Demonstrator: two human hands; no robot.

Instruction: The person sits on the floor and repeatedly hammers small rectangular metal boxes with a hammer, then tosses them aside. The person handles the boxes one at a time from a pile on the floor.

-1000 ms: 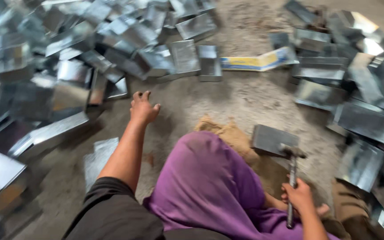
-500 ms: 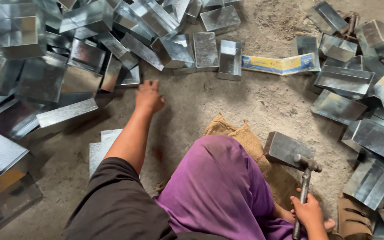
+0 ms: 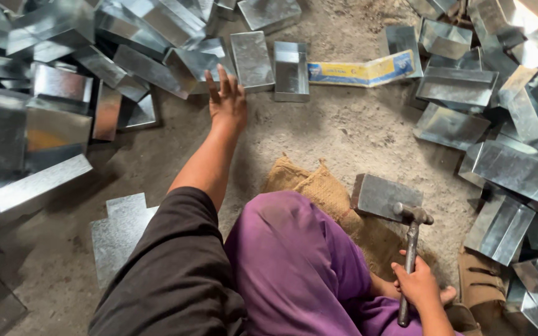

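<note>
On the dusty floor, a person is sitting on a brown sack [image 3: 309, 186] with shiny metal boxes all around. The left hand [image 3: 226, 99] is reaching far out with fingers spread wide, holding nothing, almost touching a folded metal box [image 3: 251, 59] in the pile. The right hand [image 3: 417, 285] is gripping a hammer [image 3: 411, 249] tight by its handle, head pointing up. One dark metal block [image 3: 382, 196] is sitting just beside the hammer head, with no piece on it. Many boxes look already folded, too many to count. Two flat cut sheets [image 3: 118, 230] are lying near the left arm, not bent yet. One yellow and blue carton [image 3: 362, 70] is lying flat.
</note>
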